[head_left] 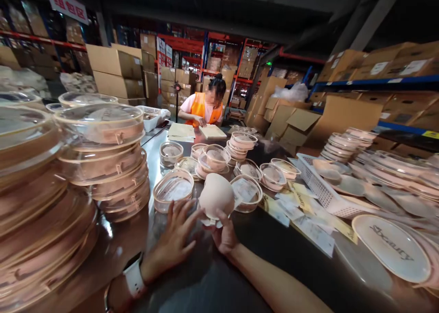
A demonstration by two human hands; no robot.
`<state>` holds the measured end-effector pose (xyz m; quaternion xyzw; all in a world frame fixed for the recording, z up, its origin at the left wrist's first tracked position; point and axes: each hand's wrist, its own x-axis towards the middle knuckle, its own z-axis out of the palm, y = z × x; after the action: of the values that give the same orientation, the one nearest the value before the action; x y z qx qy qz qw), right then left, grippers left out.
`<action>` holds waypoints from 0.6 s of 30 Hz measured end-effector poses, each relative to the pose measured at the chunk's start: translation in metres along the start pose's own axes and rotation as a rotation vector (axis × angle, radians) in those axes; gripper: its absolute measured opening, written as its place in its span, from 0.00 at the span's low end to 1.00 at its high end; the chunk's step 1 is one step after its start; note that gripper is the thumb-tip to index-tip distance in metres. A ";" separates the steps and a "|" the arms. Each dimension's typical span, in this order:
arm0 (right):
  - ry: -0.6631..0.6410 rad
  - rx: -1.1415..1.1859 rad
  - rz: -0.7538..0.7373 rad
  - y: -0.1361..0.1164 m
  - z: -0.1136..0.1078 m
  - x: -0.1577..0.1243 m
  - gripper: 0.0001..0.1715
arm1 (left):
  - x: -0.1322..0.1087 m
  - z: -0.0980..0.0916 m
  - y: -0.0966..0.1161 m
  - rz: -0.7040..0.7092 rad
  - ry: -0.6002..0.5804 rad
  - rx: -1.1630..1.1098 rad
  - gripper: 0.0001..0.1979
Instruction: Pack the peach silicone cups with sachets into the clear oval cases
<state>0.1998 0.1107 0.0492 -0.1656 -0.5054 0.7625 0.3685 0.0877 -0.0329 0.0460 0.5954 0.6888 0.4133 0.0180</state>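
Observation:
In my right hand [224, 233] is a beige moulded bra cup [216, 195], its rounded side up, pinched at its lower edge between thumb and fingers. A pale tag [243, 190] shows beside the cup. My left hand [178, 233] is open, fingers spread, just left of the cup; its fingertips reach toward the cup's edge, and I cannot tell if they touch. Just beyond my left fingers stands a clear round case [173, 189] with a beige rim. Another round case [252, 198] sits behind the cup on the right.
Tall stacks of clear-lidded cases [120, 162] rise at left. A white perforated basket [317, 189] holds more beige cups at right, beside scattered cards [308, 221] and a lettered oval case [391, 246]. Across the dark table, a person in an orange vest [200, 105] handles paper sheets.

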 end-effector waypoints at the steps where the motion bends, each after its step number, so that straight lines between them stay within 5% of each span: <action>1: 0.030 0.090 0.088 -0.005 -0.001 0.006 0.38 | 0.004 -0.003 -0.008 -0.038 0.113 0.069 0.32; 4: 0.034 0.277 0.249 -0.018 -0.005 0.015 0.37 | 0.013 -0.009 -0.031 -0.159 0.310 0.323 0.25; 9: -0.092 0.382 0.418 -0.028 -0.011 0.017 0.41 | 0.018 -0.024 -0.040 -0.126 0.238 0.724 0.18; 13: -0.149 0.406 0.511 -0.025 -0.015 0.018 0.33 | 0.021 -0.041 -0.032 -0.107 0.162 0.718 0.14; 18: -0.093 0.450 0.455 -0.027 -0.018 0.021 0.30 | 0.017 -0.056 -0.028 -0.067 0.187 0.696 0.18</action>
<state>0.2080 0.1437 0.0680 -0.1536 -0.2903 0.9247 0.1926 0.0311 -0.0478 0.0740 0.5024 0.8061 0.2061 -0.2353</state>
